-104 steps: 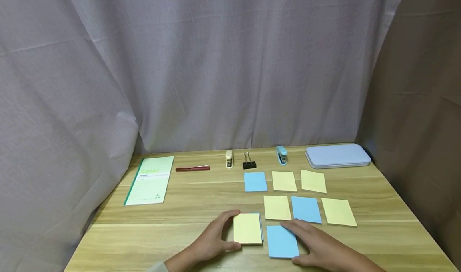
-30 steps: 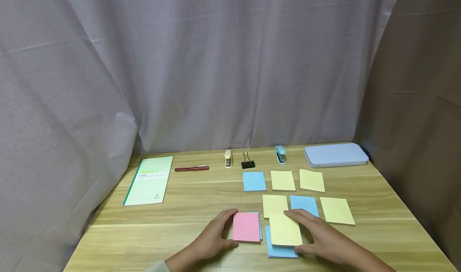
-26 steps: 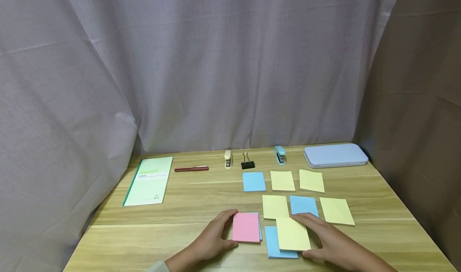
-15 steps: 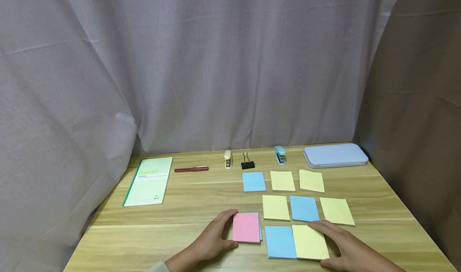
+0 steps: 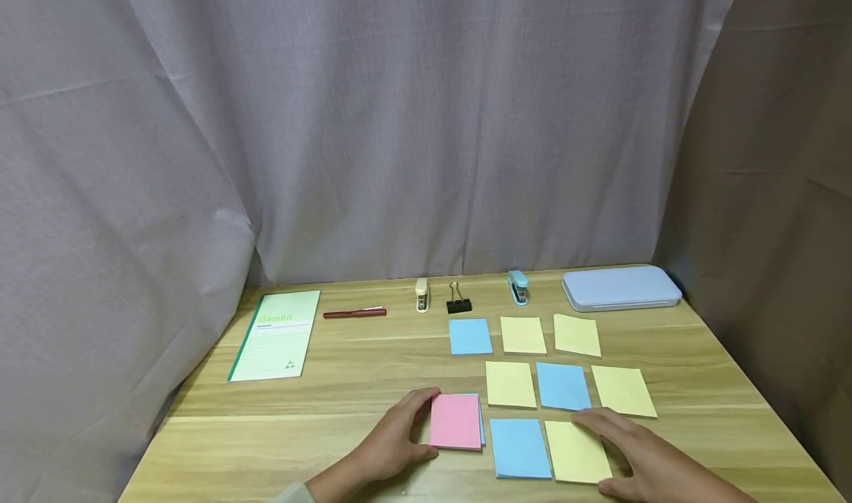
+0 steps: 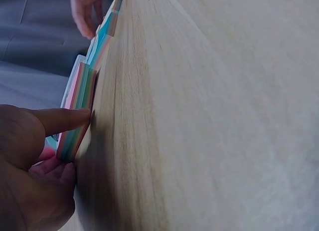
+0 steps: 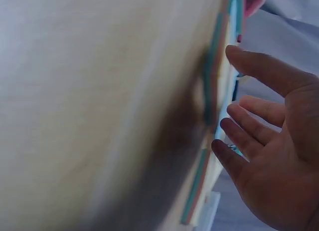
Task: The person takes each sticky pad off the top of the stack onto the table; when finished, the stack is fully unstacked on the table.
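Note:
My left hand (image 5: pixel 393 444) grips a stack of sticky note pads (image 5: pixel 455 422) by its left side, thumb at the near edge and fingers at the far one. Pink lies on top, and a blue edge peeks out at the right. In the left wrist view the stack (image 6: pixel 77 111) shows several coloured layers. Over a yellow sticky note pad (image 5: pixel 576 453) at the front right, my right hand (image 5: pixel 642 455) has its fingers spread loosely at the pad's right corners. The right wrist view shows the right hand (image 7: pixel 279 136) with relaxed fingers. A blue pad (image 5: pixel 521 450) lies between stack and yellow pad.
Behind are two rows of yellow and blue pads, including a yellow pad (image 5: pixel 624 392) and a blue pad (image 5: pixel 470 336). Along the back lie a notebook (image 5: pixel 276 336), a pen (image 5: pixel 355 313), a cream stapler (image 5: pixel 422 296), a binder clip (image 5: pixel 458 305), a blue stapler (image 5: pixel 518 288) and a case (image 5: pixel 621 288).
A yellow pad left the stack, uncovering pink. My right hand carried it over the blue pad and set it down on the right, then loosened its fingers. The left hand stayed put.

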Demonstrator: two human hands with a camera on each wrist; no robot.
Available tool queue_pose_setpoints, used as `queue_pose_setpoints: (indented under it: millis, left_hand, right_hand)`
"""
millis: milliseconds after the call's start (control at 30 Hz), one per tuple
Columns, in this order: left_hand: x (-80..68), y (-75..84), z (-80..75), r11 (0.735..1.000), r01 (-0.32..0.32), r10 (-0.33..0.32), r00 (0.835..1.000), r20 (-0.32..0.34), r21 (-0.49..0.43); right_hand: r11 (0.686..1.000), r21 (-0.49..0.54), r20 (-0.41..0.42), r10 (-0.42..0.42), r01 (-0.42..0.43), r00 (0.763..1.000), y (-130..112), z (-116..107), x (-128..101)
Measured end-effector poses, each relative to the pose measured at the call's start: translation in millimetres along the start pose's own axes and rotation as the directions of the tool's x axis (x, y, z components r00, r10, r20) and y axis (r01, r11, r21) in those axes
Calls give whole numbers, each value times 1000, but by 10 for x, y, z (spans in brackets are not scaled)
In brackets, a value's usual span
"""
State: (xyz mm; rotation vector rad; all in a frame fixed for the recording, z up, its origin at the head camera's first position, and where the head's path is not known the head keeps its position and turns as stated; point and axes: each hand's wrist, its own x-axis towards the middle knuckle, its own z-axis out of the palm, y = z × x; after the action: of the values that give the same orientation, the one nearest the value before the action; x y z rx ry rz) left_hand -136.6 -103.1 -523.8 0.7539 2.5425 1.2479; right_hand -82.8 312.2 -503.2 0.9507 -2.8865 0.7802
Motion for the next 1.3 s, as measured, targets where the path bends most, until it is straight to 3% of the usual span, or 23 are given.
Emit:
queue_pose_setpoints:
  millis: [133,233,367,533,733,1000,1300]
  left_hand:
    - [-1,-4,-9,1000,-21,21,1000,0,-9]
    - [1,-8,-15,1000,-30,30,1000,1,0]
    - [12,-7,-15,1000,-22,22,1000,8,8]
    - [23,-6,-12,1000,-16,16,1000,15,3]
    - [17,-11,-13,1000,-18,18,1000,23,8]
    - [11,-18,-12,999,-31,31,999,22,25]
    - [-8,4,-17,999,-35,34,999,16,41]
  right_hand:
    - [999,-29,-48,-28,27,998,-178,-59,144]
    - [1000,-10,-32,4,-4,999,-312,-70,297]
    - [997,64,38,38,-40,999,-446,-10,553]
    - [987,158,122,0,-20,993,-559,158,895]
    - [987,156,188,-5,-24,982,-696,348,1178]
    - [996,87,222,9,-30,975,-830,470,1317]
    - [1000,20,167,-9,6,986,-837,579,1355]
